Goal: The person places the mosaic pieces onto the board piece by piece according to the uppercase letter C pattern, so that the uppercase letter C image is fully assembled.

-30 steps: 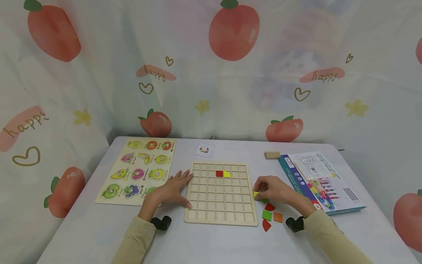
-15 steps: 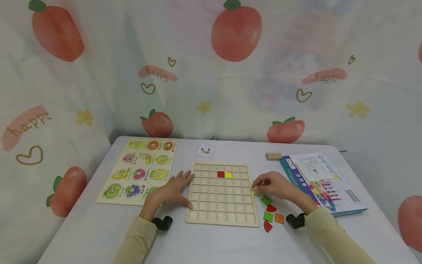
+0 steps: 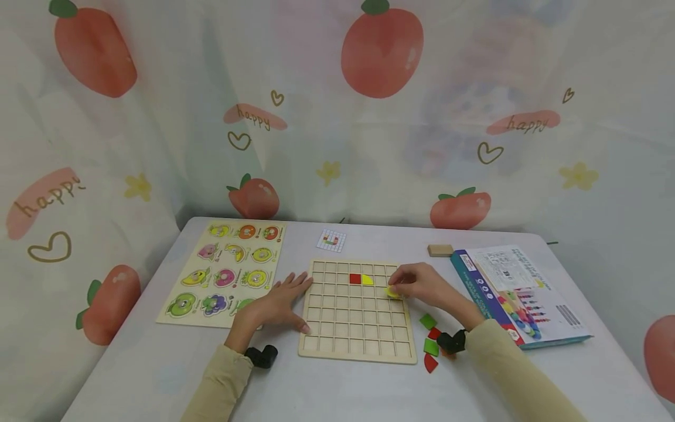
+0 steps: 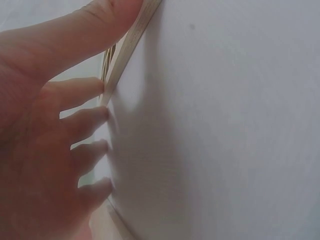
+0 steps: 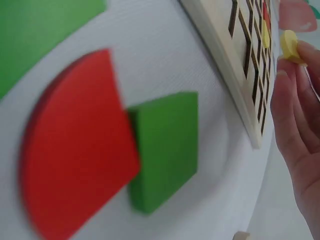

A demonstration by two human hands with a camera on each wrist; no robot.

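Head view: the right hand [image 3: 420, 283] pinches a yellow piece [image 3: 393, 295] near the grid board's [image 3: 357, 319] right edge; the left hand [image 3: 276, 303], fingers spread, touches its left edge.

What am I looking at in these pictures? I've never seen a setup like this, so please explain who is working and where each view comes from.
There is no machine here: a person works barehanded. The wide view looks forward and down from the head; the two close views come from the wrists, one each.

On the white table lies a wooden grid board with a red square and a yellow piece in it. Loose pieces in green, red and orange lie to its right. Around it are a fruit board, a small card, a wooden block and a flat box.

The left hand rests at the grid board's left edge, fingers spread. The right hand has a second yellow piece in its grip.
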